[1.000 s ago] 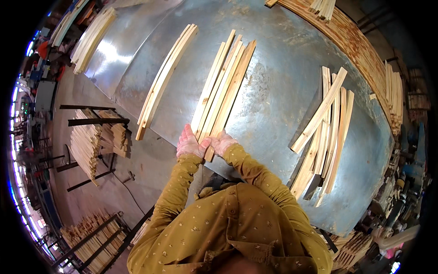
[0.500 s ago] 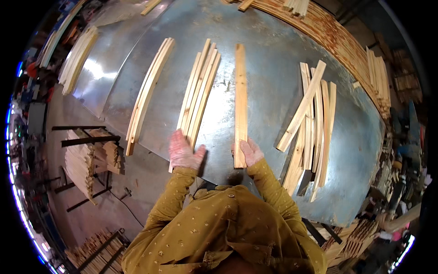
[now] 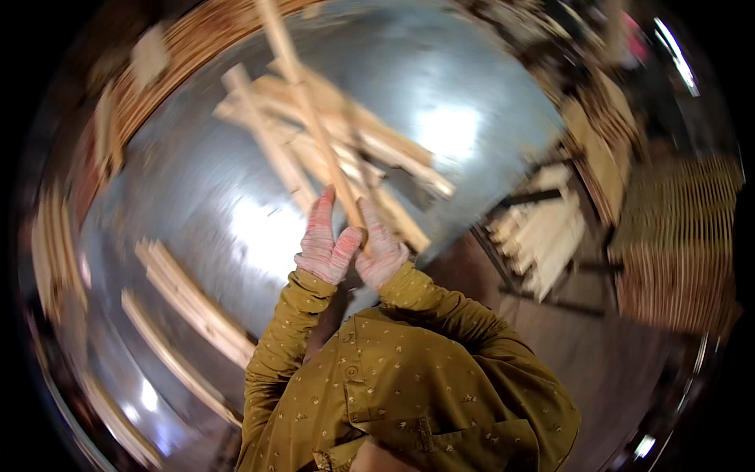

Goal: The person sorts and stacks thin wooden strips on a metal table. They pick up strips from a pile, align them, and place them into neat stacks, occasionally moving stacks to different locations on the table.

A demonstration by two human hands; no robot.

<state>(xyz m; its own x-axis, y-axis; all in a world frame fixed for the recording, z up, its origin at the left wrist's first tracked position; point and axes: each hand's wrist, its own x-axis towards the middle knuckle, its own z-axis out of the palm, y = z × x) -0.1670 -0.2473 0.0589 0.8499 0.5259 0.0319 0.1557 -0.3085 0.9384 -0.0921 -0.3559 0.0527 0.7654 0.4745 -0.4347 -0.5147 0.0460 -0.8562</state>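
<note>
A long narrow wooden slat [image 3: 305, 90] slants away from me, raised over a crossed pile of slats [image 3: 275, 149] on the metal table. Both my hands are at its near end. My left hand [image 3: 322, 245], in a pinkish-white knit glove, has its fingers along the slat's left side and its thumb by the end. Opposite it, my right hand [image 3: 381, 248], gloved alike, closes on the right side. Motion blurs the slat and the pile, and part of each grip is hidden.
The metal table [image 3: 173, 189] carries a bundle of slats [image 3: 197, 303] and a single slat [image 3: 177, 362] at the left. Right of the table stand a rack of pale wood pieces [image 3: 543, 228] and a large ribbed wood stack [image 3: 676, 252].
My view has swung right, toward the crossed pile. The slat that was by my right hand on the table is now lifted, and my left hand has left the other bundle to join it.
</note>
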